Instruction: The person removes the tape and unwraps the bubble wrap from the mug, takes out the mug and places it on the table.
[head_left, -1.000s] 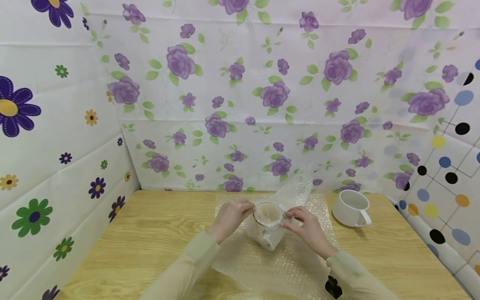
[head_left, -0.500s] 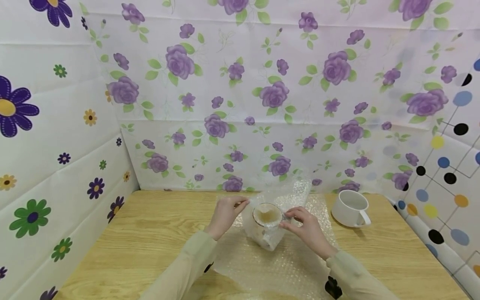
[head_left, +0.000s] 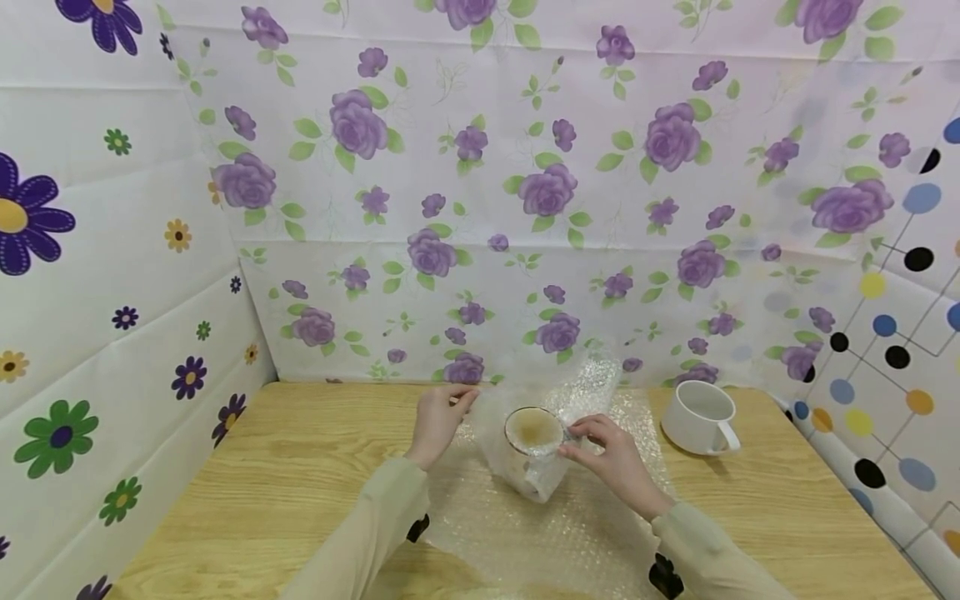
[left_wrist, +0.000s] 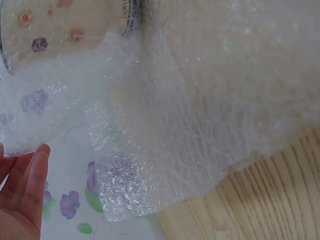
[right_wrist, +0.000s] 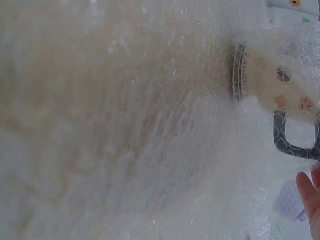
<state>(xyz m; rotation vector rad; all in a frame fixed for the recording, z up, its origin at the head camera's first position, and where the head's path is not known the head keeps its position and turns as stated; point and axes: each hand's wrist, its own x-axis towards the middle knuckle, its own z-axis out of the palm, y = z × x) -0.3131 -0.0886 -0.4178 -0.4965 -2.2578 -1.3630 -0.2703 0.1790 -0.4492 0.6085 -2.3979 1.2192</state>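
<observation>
A cream mug with a dark rim stands partly wrapped in clear bubble wrap on the table. Small printed motifs on the mug show through the plastic in the left wrist view. To its left, my left hand pinches an edge of the wrap between thumb and fingers, apart from the mug. On the other side, my right hand holds the mug by its dark handle, with film over it. In the right wrist view only fingertips of that hand show, beside the handle.
An unwrapped white mug stands at the back right, its handle toward the front right. Under everything is a wooden table. Flowered cloth hangs along the back and left, with dotted cloth at the right.
My left hand has moved left from the mug's rim, drawing the bubble wrap edge outward with it. My right hand stays in place at the handle.
</observation>
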